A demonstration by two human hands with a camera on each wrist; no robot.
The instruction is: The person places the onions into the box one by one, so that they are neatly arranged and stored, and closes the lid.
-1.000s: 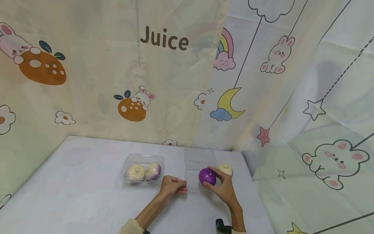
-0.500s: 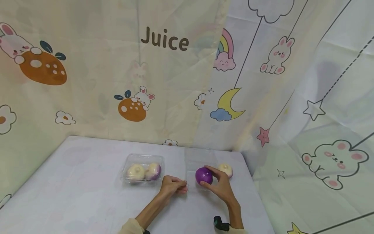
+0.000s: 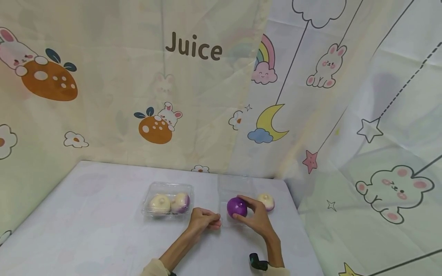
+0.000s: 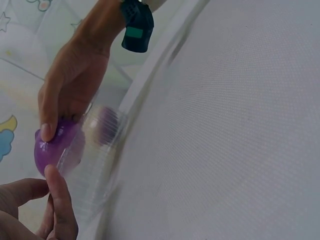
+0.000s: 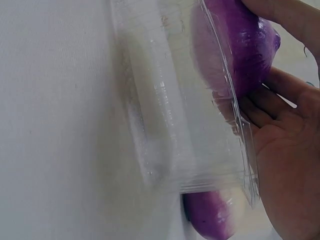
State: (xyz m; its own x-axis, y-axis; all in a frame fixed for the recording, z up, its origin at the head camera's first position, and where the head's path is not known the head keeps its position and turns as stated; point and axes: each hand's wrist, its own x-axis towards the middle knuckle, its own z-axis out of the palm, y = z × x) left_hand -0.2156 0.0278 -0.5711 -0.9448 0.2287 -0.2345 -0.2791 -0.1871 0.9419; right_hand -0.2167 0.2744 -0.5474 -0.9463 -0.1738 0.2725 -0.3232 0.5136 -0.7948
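My right hand (image 3: 258, 220) grips a purple turnip (image 3: 237, 207) between thumb and fingers, over an open clear plastic box (image 3: 223, 197). In the right wrist view, part of that turnip (image 5: 247, 55) shows through the box's clear wall, at the rim. My left hand (image 3: 204, 221) pinches the box's near left edge with thumb and fingertips. A second turnip (image 3: 266, 202), cream with a purple underside, lies on the table just right of the box. Whether the held turnip touches the box's floor I cannot tell.
Left of my left hand stands another clear plastic box (image 3: 148, 191) with two cream-and-purple turnips (image 3: 160, 203) inside. The white table (image 3: 103, 234) ends at the back against a printed cloth (image 3: 114, 96). The right table edge (image 3: 305, 226) runs beyond the loose turnip.
My right hand has carried the purple turnip a little left over the open box. The left hand stays at the box's edge, and the other turnips have not moved.
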